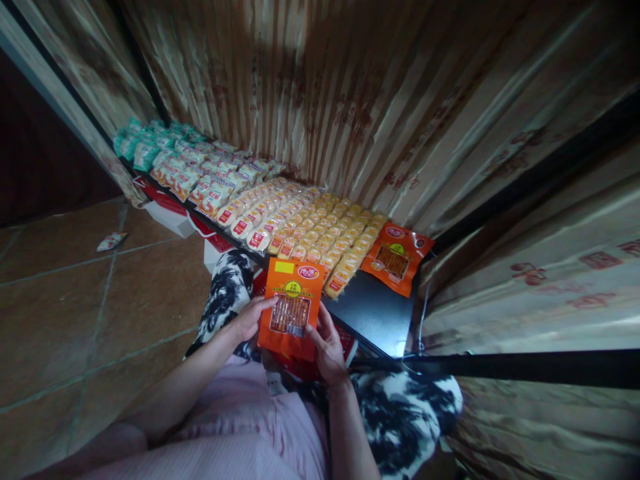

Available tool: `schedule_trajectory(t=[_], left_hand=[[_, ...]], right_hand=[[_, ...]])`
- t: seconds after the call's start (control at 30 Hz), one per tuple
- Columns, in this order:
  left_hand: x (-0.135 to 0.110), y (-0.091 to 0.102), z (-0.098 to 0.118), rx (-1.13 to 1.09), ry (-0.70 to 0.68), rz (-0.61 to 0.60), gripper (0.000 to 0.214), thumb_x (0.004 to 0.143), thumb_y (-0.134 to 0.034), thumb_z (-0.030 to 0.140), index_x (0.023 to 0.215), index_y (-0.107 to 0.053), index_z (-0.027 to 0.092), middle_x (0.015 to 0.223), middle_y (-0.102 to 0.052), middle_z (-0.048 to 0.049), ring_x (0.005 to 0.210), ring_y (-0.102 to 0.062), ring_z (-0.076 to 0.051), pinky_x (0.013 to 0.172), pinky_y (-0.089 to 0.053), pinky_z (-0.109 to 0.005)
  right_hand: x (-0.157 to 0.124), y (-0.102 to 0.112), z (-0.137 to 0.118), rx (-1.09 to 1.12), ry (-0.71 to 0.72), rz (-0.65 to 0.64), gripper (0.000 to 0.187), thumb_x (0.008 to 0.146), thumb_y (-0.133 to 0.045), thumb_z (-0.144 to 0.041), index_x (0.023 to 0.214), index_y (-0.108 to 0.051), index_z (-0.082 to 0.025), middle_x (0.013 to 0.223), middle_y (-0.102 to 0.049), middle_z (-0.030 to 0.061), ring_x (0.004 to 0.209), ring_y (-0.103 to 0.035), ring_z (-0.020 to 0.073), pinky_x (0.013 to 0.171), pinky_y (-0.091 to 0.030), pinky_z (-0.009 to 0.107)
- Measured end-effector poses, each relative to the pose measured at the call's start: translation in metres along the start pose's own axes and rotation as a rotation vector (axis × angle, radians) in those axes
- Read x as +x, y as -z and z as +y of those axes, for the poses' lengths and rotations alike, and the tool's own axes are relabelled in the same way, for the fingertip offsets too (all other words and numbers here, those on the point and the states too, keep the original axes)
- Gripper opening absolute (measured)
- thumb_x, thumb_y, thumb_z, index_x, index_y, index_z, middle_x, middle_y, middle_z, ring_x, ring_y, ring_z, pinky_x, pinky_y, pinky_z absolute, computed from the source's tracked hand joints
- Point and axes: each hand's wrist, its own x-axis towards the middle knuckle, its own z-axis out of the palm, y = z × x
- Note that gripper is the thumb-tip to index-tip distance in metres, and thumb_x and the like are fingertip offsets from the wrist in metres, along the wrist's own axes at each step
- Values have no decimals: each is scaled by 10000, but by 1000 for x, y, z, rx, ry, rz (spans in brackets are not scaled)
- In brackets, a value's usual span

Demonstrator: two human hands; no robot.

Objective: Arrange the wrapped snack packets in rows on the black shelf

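An orange snack packet with a clear window is upright in front of me, over my lap. My left hand grips its left edge, fingers curled on it. My right hand holds its lower right corner from the side. A second orange packet of the same kind lies flat on the dark shelf, at the right end of the rows. Both hands are apart from that shelf.
Rows of small yellow packets, red-and-white packets and green packets fill the low shelf along a curtained wall. Red crates sit under it. One packet lies on the tiled floor at left.
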Motion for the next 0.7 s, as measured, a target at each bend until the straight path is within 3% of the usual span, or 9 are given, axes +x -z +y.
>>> schedule_trajectory(t=[0.2, 0.7], left_hand=[[4, -1, -4, -92, 15, 4, 262, 791, -626, 297, 965, -649, 103, 952, -708, -117, 896, -671, -233, 858, -508, -350], [-1, -16, -1, -240, 102, 25, 300, 839, -547, 325, 1022, -622, 99, 942, -708, -117, 948, -655, -246, 878, -498, -379]], right_hand=[[-3, 1, -2, -38, -55, 7, 410, 758, -659, -365, 1143, -578, -250, 1162, -637, 32, 1096, -565, 257, 907, -478, 409], [-12, -6, -10, 69, -115, 17, 397, 731, -671, -389, 1099, -609, -255, 1144, -650, 36, 1077, -586, 270, 885, -487, 418]])
